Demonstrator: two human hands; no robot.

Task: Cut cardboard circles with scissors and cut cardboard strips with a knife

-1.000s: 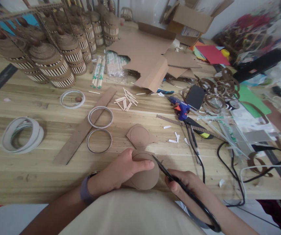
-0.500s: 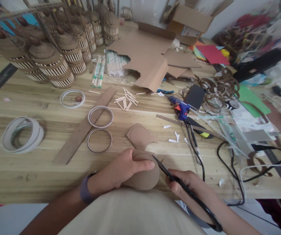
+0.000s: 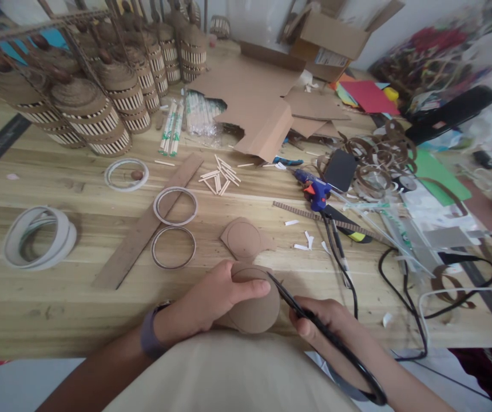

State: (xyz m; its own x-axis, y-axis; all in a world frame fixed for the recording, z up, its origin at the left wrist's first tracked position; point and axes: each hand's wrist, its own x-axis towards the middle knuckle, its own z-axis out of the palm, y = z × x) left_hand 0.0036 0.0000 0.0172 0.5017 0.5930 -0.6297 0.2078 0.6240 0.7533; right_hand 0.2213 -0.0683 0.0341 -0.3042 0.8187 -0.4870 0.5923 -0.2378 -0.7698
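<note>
Left hand (image 3: 218,294), mine: lower centre of frame; thumb flat on top of the marked cardboard piece (image 3: 254,315), pinching it; the other fingers mostly hidden.
Right hand (image 3: 334,320), mine: lower right of centre; fingers curled round the black scissors (image 3: 336,343), gripping them; handle loop towards the bottom edge of frame, tip at the upper right of the cardboard, close to my left thumb. Blade opening: cannot tell.
Cardboard piece: bottom centre, a curved outline drawn along its top, its right side rounded, its lower edge close against my pale clothing.
Second cardboard piece (image 3: 242,240): centre, flat, just above the held one, circle drawn on it, corners projecting.
Table (image 3: 87,309): wooden; near edge crosses low in frame. My widest working room is bare planking at lower left, from my forearm up to the thick white ring (image 3: 68,237).
Two thin rings: left of centre, the upper ring (image 3: 175,223) over a cardboard strip (image 3: 132,243), the lower ring (image 3: 173,267) just beneath.
Right side, tighter: paper scraps (image 3: 310,241), the blue glue gun (image 3: 317,197), and its black cable (image 3: 354,297) descending close to my right hand.
Upper centre: short sticks (image 3: 220,176), then a jagged-edged cardboard sheet (image 3: 246,80).
Upper left: slatted models (image 3: 95,123), standing in a cluster.
</note>
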